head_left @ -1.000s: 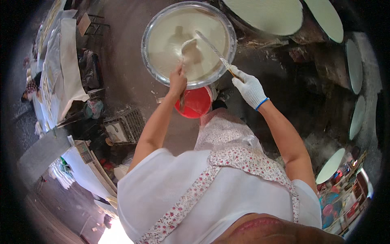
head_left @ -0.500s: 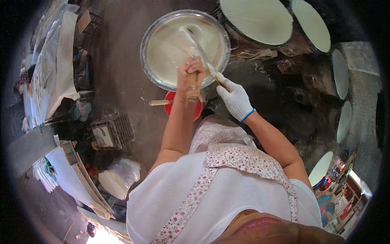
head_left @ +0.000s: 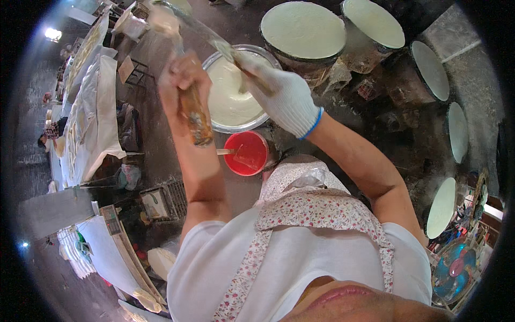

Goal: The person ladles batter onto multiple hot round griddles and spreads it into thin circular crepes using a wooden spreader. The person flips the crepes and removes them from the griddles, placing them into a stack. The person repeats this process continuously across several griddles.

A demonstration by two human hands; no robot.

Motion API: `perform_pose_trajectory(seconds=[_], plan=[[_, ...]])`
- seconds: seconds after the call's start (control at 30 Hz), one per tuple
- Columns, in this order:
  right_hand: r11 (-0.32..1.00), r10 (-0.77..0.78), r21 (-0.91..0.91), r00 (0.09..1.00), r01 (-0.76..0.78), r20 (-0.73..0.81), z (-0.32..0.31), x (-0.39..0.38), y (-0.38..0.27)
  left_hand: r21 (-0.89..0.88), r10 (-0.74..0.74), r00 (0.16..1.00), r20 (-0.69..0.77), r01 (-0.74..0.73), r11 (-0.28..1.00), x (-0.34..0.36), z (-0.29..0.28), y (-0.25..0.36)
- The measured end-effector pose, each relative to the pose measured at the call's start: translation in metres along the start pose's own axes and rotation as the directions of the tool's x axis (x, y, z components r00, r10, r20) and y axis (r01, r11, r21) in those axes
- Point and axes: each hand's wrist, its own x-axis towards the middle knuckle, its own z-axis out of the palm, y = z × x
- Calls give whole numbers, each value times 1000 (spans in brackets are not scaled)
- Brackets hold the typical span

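Note:
My left hand (head_left: 184, 80) grips the wooden handle of a ladle (head_left: 169, 24), its blurred head raised up and away from me. My right hand (head_left: 279, 99), in a white knit glove with a blue cuff, holds a long flat blade (head_left: 209, 37), coated in batter and slanting toward the upper left. Both hands are in front of a steel basin (head_left: 236, 121) of pale batter, partly hidden by them. A red bucket (head_left: 252, 163) with a stick across it sits below the basin.
Round griddles topped with pale sheets (head_left: 303, 29) curve along the upper and right side. On the left are long tables (head_left: 104, 107) with white sheets and a person (head_left: 52, 130). A wire crate (head_left: 174, 190) lies lower left, a fan (head_left: 456, 268) lower right.
Both my hands have lifted the tools up and away from over the basin, toward the upper left. My view has shifted, bringing more griddles and the red bucket into sight.

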Motion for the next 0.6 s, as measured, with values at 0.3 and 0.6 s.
perform_pose_trajectory(seconds=[0.3, 0.6], plan=[[889, 175, 392, 966, -238, 190, 12, -43, 24, -259, 79, 863, -500, -235, 937, -66, -61, -9], [661, 439, 593, 878, -459, 190, -17, -27, 73, 339, 273, 905, -326, -158, 928, -38, -116, 81]])
